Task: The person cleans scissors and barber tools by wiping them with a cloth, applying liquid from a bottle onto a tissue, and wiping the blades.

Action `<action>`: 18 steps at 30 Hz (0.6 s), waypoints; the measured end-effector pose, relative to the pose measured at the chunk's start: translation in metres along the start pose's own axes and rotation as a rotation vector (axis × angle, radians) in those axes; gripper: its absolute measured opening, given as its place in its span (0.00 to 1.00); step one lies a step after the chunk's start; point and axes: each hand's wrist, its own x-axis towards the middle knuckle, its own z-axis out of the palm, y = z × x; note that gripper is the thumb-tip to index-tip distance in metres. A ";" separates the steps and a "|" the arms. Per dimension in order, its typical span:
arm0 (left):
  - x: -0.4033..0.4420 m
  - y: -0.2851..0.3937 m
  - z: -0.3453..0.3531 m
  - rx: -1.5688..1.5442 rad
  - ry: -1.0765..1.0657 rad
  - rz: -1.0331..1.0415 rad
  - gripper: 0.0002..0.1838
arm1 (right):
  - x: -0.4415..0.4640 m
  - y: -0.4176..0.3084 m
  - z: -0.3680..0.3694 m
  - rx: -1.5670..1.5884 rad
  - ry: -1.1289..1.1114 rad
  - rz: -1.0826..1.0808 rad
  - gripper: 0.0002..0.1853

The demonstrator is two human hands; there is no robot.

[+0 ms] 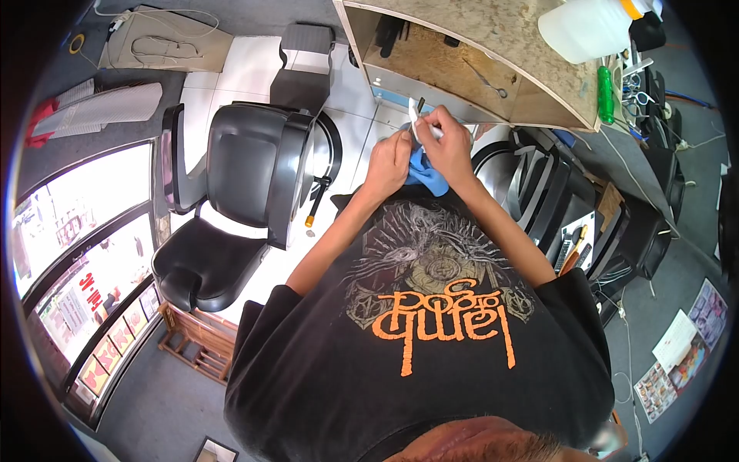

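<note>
Both of my hands are close together in front of my chest, in the upper middle of the head view. My right hand [448, 146] is closed, its fingers pinched around a slim white object [413, 117] with a dark tip; its exact kind does not show. Beside it, my left hand [389, 160] is closed too, thumb and fingers pressed together; what lies between them is hidden. A blue cloth [426, 174] hangs below and between the two hands, its upper part covered by the fingers.
Ahead stands a wooden counter [493, 21] with an open shelf, bearing a white plastic jug [586, 31], a green-handled tool [606, 94] and scissors [637, 98]. A black barber chair [250, 158] is at left; more black chairs [566, 204] are at right.
</note>
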 end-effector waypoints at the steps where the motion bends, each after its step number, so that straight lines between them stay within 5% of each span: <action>1: -0.001 -0.002 0.000 0.004 -0.006 -0.016 0.20 | 0.001 0.002 -0.002 -0.009 -0.016 0.011 0.09; 12: 0.000 0.007 -0.005 0.022 -0.052 -0.081 0.22 | -0.013 -0.010 -0.006 -0.007 -0.062 0.046 0.09; 18: -0.003 0.010 0.000 -0.049 -0.042 -0.090 0.24 | 0.007 0.036 -0.004 0.168 0.140 0.104 0.09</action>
